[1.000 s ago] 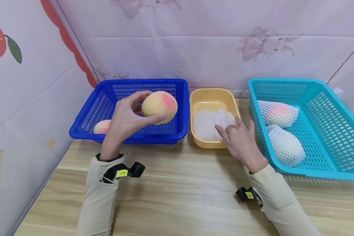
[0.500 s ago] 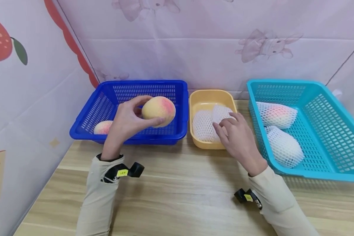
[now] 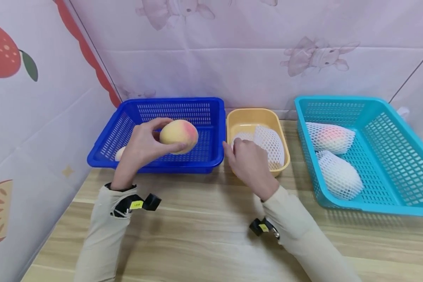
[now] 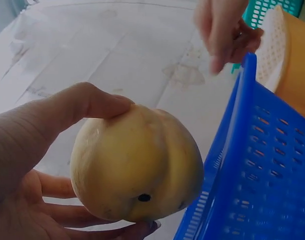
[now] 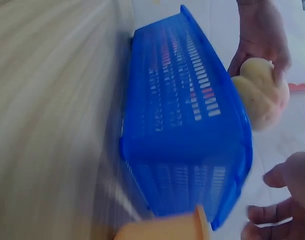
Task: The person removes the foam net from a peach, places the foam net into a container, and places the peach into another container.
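My left hand [image 3: 141,145] grips a yellow-and-pink peach [image 3: 179,136] above the blue basket [image 3: 155,166]. In the left wrist view the thumb lies on top of the peach [image 4: 137,165] and the fingers are under it. My right hand [image 3: 250,162] is over the front left of the yellow tray [image 3: 285,147], near the blue basket. Its thumb and fingers are bent and apart in the right wrist view, with nothing between them. White foam nets [image 3: 271,145] lie in the tray, partly hidden by that hand. Another peach [image 3: 120,153] shows in the blue basket, mostly behind the left hand.
A teal basket [image 3: 402,209] on the right holds two peaches in foam nets, one pinkish [image 3: 333,138] and one whiter [image 3: 340,176]. All the containers stand on a wooden table [image 3: 204,227] against a wall covering [image 3: 232,78] printed with rabbits.
My right hand has moved left from the foam nets toward the blue basket. One net now leans at the tray's right side. The left hand has shifted slightly left and down with the peach.
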Action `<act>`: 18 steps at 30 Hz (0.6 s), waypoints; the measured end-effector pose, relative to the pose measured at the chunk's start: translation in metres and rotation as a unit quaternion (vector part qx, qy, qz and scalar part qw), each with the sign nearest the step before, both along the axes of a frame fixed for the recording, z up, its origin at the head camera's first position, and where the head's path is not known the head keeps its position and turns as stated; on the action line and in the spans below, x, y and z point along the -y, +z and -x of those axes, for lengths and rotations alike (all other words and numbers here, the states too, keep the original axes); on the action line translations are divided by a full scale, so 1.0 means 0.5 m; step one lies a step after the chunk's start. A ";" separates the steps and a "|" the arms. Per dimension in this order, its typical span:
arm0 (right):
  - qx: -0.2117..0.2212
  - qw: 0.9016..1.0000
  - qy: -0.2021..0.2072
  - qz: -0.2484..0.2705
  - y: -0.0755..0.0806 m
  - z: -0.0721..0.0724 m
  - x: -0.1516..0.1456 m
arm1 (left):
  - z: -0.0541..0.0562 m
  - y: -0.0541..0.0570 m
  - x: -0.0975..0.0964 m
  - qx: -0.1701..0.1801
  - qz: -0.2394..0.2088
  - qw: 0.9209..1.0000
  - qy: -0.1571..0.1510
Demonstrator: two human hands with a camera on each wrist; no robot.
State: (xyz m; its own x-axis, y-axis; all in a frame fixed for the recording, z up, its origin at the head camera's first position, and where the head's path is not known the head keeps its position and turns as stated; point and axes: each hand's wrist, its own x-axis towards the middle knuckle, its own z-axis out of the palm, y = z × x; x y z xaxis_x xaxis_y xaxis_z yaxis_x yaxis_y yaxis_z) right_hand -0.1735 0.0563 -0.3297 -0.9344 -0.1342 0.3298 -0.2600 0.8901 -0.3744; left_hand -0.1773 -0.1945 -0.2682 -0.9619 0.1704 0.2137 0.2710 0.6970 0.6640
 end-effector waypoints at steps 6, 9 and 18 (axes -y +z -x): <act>0.085 0.994 -0.045 -0.043 0.002 0.032 0.056 | -0.004 -0.002 0.006 -0.003 0.030 1.000 -0.002; 0.108 0.991 -0.058 -0.060 0.002 0.041 0.068 | -0.003 -0.004 0.006 -0.004 0.039 0.999 -0.005; 0.146 0.986 -0.044 -0.069 0.006 0.056 0.073 | 0.010 0.006 0.026 0.005 0.080 0.997 -0.008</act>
